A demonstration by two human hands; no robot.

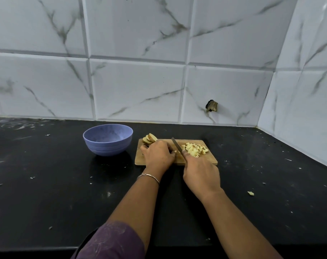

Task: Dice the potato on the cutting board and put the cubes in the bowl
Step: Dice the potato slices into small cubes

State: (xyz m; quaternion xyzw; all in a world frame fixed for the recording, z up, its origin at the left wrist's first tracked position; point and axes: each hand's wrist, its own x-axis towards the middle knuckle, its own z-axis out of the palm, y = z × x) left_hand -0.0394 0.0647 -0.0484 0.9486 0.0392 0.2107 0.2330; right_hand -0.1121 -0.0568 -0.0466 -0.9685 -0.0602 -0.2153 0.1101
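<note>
A wooden cutting board (pixel 209 160) lies on the black counter. Sliced potato rounds (pixel 149 138) lean in a stack at its far left corner. A heap of potato cubes (pixel 194 150) sits on its right half. My left hand (pixel 158 156) lies curled over potato strips in the board's middle; only their pale ends (pixel 174 151) show. My right hand (pixel 201 175) grips a knife's handle, and the blade (pixel 177 145) slants down just right of my left fingers. An empty blue bowl (pixel 108 140) stands left of the board.
White marble-look tiles form the wall behind and to the right, meeting in a corner. A stray potato bit (pixel 250 193) lies on the counter near my right forearm. Small white crumbs dot the black counter (pixel 46 184).
</note>
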